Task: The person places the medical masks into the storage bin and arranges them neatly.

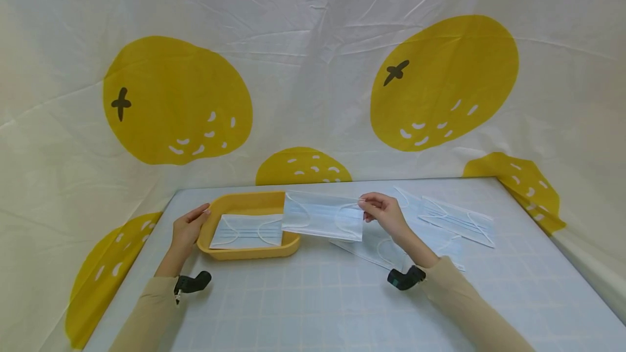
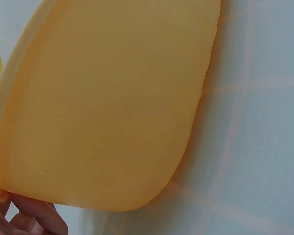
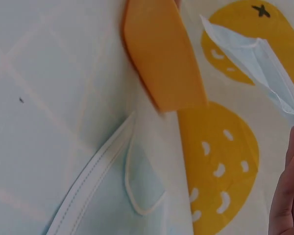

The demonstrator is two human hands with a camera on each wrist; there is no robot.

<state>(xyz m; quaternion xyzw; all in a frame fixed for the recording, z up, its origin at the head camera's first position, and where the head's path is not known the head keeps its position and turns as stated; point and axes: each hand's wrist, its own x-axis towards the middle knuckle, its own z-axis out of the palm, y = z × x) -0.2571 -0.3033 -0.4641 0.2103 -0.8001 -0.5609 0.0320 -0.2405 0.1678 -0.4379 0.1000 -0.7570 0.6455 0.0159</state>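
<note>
A pale blue face mask [image 1: 323,216] is pinched at its right end by my right hand [image 1: 383,212], its left end over the right side of a yellow tray [image 1: 244,255]. Another face mask [image 1: 246,231] lies flat inside that tray. My left hand [image 1: 188,228] holds the tray by its left rim; in the left wrist view the fingers [image 2: 41,213] curl under the rim. The right wrist view shows the lifted mask [image 3: 264,68] edge-on above the right hand [image 3: 289,196], with the tray's end [image 3: 161,58] beyond.
Several loose face masks [image 1: 457,220] lie overlapping on the right of the table [image 1: 303,308], partly behind the right forearm. A white curtain [image 1: 313,96] with yellow fruit shapes hangs behind the table and at its sides. Each wrist wears a black camera [image 1: 406,277].
</note>
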